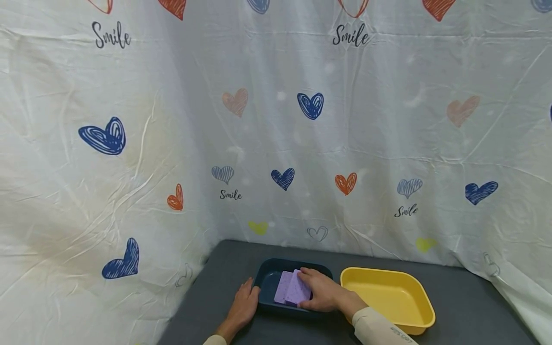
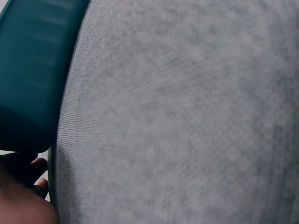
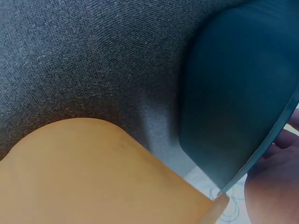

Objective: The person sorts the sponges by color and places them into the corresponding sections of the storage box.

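- Two purple sponges (image 1: 293, 287) lie side by side in the dark blue tray (image 1: 268, 277), left of the yellow tray (image 1: 388, 297).
- The right hand (image 1: 323, 290) lies over the right sponge, fingers curled onto it (a hold, apparently).
- The left hand (image 1: 245, 302) rests relaxed against the blue tray's left rim.
- Wrist views show only blurred tray walls and grey table (image 1: 215, 297); fingertips are hidden.

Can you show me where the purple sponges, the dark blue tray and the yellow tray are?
Purple rectangular sponges (image 1: 293, 289), head view: top face of the nearer sponge.
Dark blue plastic tray (image 1: 268, 278), head view: inner left wall.
Yellow plastic tray (image 1: 388, 297), head view: bare inner floor.
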Demonstrator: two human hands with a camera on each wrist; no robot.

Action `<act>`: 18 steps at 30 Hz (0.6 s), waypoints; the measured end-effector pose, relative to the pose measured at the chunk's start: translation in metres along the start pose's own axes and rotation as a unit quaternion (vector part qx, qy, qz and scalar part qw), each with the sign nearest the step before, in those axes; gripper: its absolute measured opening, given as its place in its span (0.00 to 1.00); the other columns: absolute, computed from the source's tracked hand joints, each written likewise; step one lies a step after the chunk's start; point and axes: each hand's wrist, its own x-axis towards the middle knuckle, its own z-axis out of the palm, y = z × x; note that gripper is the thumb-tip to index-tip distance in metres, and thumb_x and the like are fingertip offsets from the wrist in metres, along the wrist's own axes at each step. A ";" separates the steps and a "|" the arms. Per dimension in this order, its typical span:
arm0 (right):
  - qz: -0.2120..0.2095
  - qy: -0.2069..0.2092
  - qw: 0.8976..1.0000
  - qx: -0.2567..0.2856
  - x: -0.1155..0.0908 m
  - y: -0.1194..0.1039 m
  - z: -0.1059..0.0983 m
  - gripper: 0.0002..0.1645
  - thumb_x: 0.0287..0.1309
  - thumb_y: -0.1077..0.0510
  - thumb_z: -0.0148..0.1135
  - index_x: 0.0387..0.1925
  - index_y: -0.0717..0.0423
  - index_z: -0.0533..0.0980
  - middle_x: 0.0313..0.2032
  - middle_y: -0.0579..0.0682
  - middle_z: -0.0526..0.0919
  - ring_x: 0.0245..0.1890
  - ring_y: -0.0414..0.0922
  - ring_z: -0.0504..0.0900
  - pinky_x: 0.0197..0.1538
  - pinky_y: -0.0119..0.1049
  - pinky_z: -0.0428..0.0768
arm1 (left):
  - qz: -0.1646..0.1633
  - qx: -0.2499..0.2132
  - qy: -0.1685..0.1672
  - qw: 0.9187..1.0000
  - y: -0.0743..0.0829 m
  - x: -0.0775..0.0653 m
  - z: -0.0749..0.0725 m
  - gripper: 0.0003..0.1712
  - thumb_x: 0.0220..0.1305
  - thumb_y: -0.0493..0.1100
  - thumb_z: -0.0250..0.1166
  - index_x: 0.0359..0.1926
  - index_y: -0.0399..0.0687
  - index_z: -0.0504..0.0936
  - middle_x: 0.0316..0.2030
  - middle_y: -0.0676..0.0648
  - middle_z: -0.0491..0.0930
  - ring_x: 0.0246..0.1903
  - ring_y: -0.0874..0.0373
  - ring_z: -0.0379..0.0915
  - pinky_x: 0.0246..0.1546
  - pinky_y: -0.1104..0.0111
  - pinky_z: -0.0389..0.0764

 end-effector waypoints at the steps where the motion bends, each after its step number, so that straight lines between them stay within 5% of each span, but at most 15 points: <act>1: 0.000 0.001 1.000 0.002 -0.001 0.000 0.000 0.53 0.63 0.36 0.75 0.81 0.54 0.69 0.83 0.57 0.66 0.81 0.58 0.68 0.82 0.61 0.66 | 0.000 0.000 0.000 1.000 -0.003 0.001 0.001 0.40 0.77 0.52 0.48 0.76 0.26 0.71 0.78 0.27 0.68 0.81 0.24 0.56 0.82 0.34 0.54; 7: 0.008 0.013 1.000 0.018 -0.008 0.002 -0.005 0.52 0.65 0.32 0.71 0.81 0.54 0.70 0.83 0.57 0.67 0.81 0.59 0.69 0.81 0.63 0.67 | 0.010 0.000 0.001 1.000 -0.010 0.005 0.004 0.39 0.78 0.53 0.48 0.76 0.28 0.72 0.78 0.27 0.68 0.81 0.24 0.55 0.81 0.32 0.55; 18: 0.015 0.058 0.997 0.049 -0.029 0.018 -0.024 0.47 0.72 0.38 0.68 0.80 0.60 0.69 0.82 0.61 0.67 0.80 0.62 0.69 0.79 0.67 0.68 | -0.006 -0.030 -0.024 0.999 0.009 -0.003 -0.012 0.37 0.85 0.55 0.51 0.77 0.28 0.71 0.76 0.24 0.70 0.78 0.20 0.57 0.78 0.30 0.59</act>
